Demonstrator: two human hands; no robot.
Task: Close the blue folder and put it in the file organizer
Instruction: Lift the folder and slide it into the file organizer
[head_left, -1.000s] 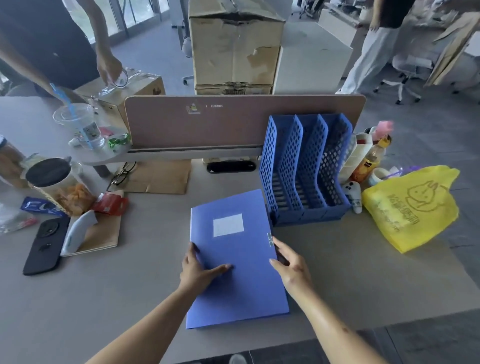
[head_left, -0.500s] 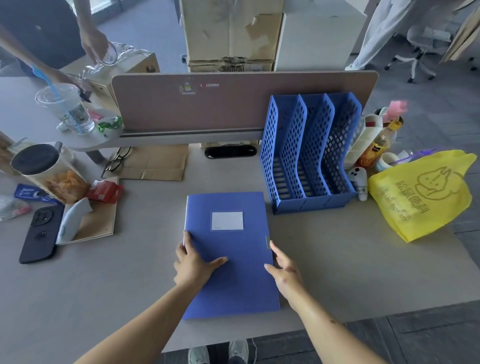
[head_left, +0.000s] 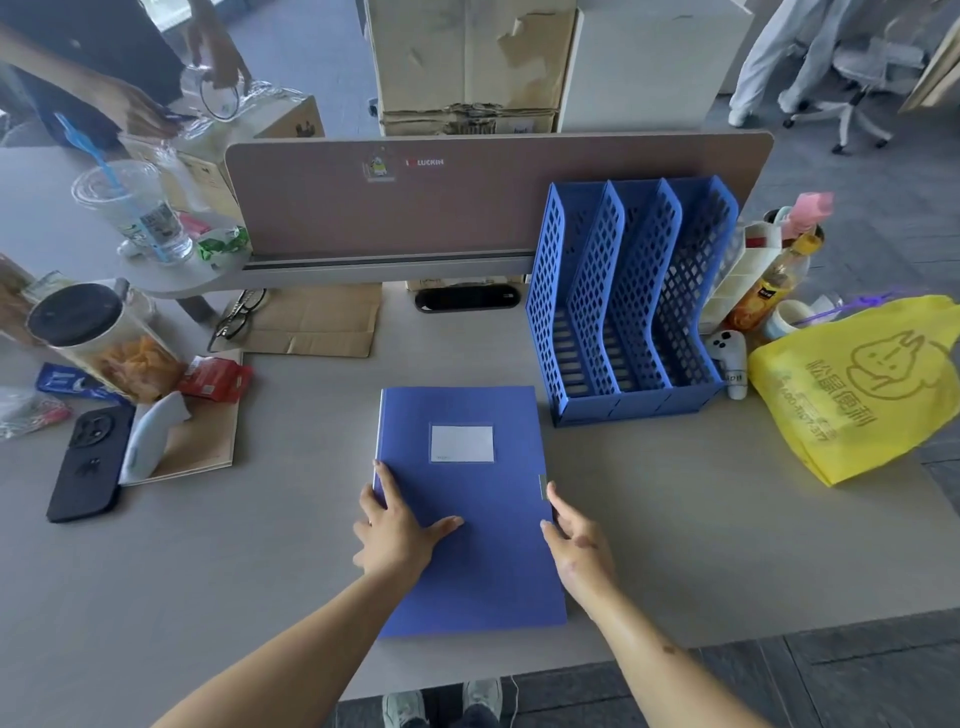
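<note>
Blue folder (head_left: 467, 499) squarer, hands unmoved.

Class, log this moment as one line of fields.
folder: closed, flat on desk | left hand: on cover | right hand: at right edge | organizer: empty

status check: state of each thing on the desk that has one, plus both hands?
blue folder: closed, flat on desk
file organizer: upright, slots empty
left hand: flat on folder cover
right hand: open, at folder's right edge
snack jar: lid on
</note>
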